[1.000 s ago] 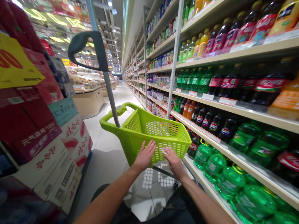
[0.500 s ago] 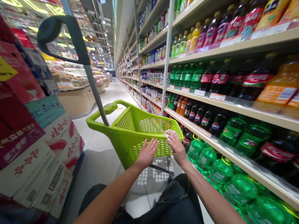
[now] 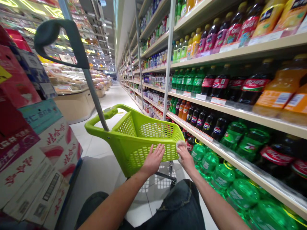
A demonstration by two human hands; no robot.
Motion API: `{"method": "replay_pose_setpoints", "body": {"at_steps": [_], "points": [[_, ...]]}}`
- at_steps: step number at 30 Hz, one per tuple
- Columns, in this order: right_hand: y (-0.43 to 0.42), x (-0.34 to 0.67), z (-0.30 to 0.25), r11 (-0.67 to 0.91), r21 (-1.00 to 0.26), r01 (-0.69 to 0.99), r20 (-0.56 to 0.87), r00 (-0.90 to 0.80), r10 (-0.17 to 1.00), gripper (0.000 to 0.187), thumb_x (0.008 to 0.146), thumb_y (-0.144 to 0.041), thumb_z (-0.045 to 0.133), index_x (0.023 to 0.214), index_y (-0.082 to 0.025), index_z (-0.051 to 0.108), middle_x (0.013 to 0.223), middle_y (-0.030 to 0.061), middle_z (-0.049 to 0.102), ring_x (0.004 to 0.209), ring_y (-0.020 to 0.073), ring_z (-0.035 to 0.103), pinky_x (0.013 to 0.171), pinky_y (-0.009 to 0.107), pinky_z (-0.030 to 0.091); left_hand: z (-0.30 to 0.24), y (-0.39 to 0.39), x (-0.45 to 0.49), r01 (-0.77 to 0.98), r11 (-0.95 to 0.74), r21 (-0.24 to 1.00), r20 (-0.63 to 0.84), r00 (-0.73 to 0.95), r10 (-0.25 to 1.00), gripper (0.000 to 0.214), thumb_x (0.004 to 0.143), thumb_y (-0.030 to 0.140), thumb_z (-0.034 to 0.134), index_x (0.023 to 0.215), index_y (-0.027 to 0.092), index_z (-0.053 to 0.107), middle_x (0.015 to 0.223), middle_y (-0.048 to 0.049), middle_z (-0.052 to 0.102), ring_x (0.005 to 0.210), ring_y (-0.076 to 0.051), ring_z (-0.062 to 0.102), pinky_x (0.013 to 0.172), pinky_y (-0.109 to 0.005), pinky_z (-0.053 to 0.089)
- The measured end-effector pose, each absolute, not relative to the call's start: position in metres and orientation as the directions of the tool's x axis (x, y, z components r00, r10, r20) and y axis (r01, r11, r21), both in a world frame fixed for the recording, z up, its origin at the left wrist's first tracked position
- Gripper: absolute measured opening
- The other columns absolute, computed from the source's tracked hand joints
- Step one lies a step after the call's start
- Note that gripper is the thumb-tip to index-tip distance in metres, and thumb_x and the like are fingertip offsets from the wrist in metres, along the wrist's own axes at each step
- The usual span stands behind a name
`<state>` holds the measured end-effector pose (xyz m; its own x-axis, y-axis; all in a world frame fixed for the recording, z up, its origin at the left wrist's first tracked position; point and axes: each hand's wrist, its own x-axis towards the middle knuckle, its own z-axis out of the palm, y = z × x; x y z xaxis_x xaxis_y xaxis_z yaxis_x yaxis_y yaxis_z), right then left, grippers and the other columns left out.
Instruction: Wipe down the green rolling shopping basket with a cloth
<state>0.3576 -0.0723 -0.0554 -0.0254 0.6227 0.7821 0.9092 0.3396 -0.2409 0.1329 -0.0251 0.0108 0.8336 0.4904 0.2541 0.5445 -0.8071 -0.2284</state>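
Note:
A lime-green shopping cart point(image 3: 120, 140) with a perforated basket stands in front of my knees. Its grey pole carries a dark plastic handle point(image 3: 80, 44) at the upper left. My left hand point(image 3: 153, 158) lies flat against the basket's near side, fingers stretched out, holding nothing. A pale cloth point(image 3: 180, 144) is bunched in the fingers of my right hand point(image 3: 185, 158), at the basket's right front corner. The fingers hide most of the cloth. The basket's inner floor, as far as it shows, bears no goods.
Shelves point(image 3: 240, 108) of soda bottles line the right side, with large green bottles point(image 3: 242, 191) low beside my right arm. Stacked drink cartons point(image 3: 45, 159) stand on the left. A rounded display counter point(image 3: 74, 105) lies beyond them, and a tiled aisle runs ahead.
My right hand has moved with the cloth from the basket's near rim to its right front corner, slightly right and down. My left hand stays against the side. The view has shifted slightly.

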Motion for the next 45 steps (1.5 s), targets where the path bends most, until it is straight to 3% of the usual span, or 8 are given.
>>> {"method": "replay_pose_setpoints", "body": {"at_steps": [4,10,16,21,26,32,38,45], "points": [[-0.080,0.351,-0.073,0.390,-0.247,0.887,0.692,-0.120,0.712,0.028,0.080,-0.009,0.042,0.090,-0.021,0.066,0.110,0.0073,0.062,0.112,0.0187,0.050,0.096,0.041,0.041,0.012,-0.022,0.129,0.537,-0.812,-0.230,0.230,0.841,0.491,0.061,0.075,0.014,0.035,0.135,0.010,0.023,0.145,-0.0095,0.020,0.134,-0.020,0.010,0.107,-0.050,0.010],[-0.068,0.356,-0.040,0.350,-0.267,0.898,0.822,0.023,0.568,0.033,0.079,-0.009,0.040,0.101,-0.021,0.063,0.122,0.0067,0.054,0.122,0.0191,0.039,0.102,0.044,0.033,0.016,-0.016,0.118,0.623,-0.755,-0.204,0.229,0.780,0.582,0.060,0.075,0.011,0.033,0.134,0.010,0.024,0.145,-0.0099,0.019,0.134,-0.021,0.010,0.107,-0.051,0.010],[-0.078,0.352,-0.062,0.344,-0.289,0.893,0.677,-0.063,0.733,0.030,0.078,-0.010,0.041,0.088,-0.022,0.066,0.110,0.0058,0.062,0.108,0.0196,0.054,0.088,0.039,0.048,0.018,-0.013,0.098,0.639,-0.740,-0.212,0.221,0.769,0.600,0.062,0.074,0.011,0.035,0.135,0.011,0.022,0.145,-0.0090,0.018,0.134,-0.021,0.009,0.107,-0.051,0.010],[-0.061,0.313,-0.024,0.447,-0.250,0.859,0.799,-0.078,0.596,0.030,0.081,-0.010,0.042,0.101,-0.021,0.063,0.123,0.0076,0.053,0.122,0.0194,0.040,0.101,0.042,0.035,0.020,-0.008,0.075,0.726,-0.661,-0.191,0.229,0.688,0.689,0.062,0.074,0.009,0.034,0.134,0.010,0.025,0.145,-0.0097,0.017,0.134,-0.021,0.011,0.106,-0.052,0.011],[-0.054,0.275,-0.030,0.521,-0.223,0.824,0.699,-0.237,0.675,0.028,0.083,-0.012,0.042,0.094,-0.024,0.065,0.111,0.0042,0.062,0.110,0.0168,0.053,0.093,0.035,0.045,0.019,-0.008,0.055,0.724,-0.655,-0.217,0.256,0.690,0.677,0.062,0.074,0.012,0.035,0.135,0.011,0.024,0.145,-0.0096,0.017,0.134,-0.021,0.010,0.106,-0.051,0.012],[-0.044,0.246,-0.004,0.575,-0.182,0.797,0.789,-0.231,0.569,0.027,0.085,-0.013,0.042,0.101,-0.022,0.062,0.125,0.0063,0.052,0.124,0.0185,0.037,0.104,0.042,0.032,0.020,-0.003,0.037,0.779,-0.586,-0.224,0.328,0.626,0.707,0.063,0.073,0.011,0.035,0.135,0.011,0.024,0.145,-0.0090,0.018,0.134,-0.021,0.011,0.106,-0.051,0.012],[-0.040,0.227,-0.015,0.635,-0.127,0.762,0.677,-0.402,0.617,0.024,0.085,-0.016,0.044,0.095,-0.023,0.064,0.111,0.0035,0.062,0.112,0.0154,0.050,0.096,0.033,0.042,0.014,-0.002,0.019,0.780,-0.578,-0.240,0.370,0.624,0.689,0.062,0.073,0.012,0.034,0.134,0.011,0.027,0.144,-0.0089,0.022,0.133,-0.021,0.014,0.105,-0.050,0.015],[-0.018,0.190,0.019,0.664,-0.092,0.742,0.814,-0.329,0.479,0.024,0.085,-0.013,0.044,0.097,-0.020,0.064,0.119,0.0078,0.057,0.122,0.0186,0.040,0.102,0.041,0.035,0.024,-0.002,-0.010,0.841,-0.498,-0.213,0.491,0.532,0.690,0.059,0.075,0.013,0.034,0.133,0.011,0.030,0.142,-0.0099,0.027,0.133,-0.022,0.017,0.106,-0.050,0.014]]}}
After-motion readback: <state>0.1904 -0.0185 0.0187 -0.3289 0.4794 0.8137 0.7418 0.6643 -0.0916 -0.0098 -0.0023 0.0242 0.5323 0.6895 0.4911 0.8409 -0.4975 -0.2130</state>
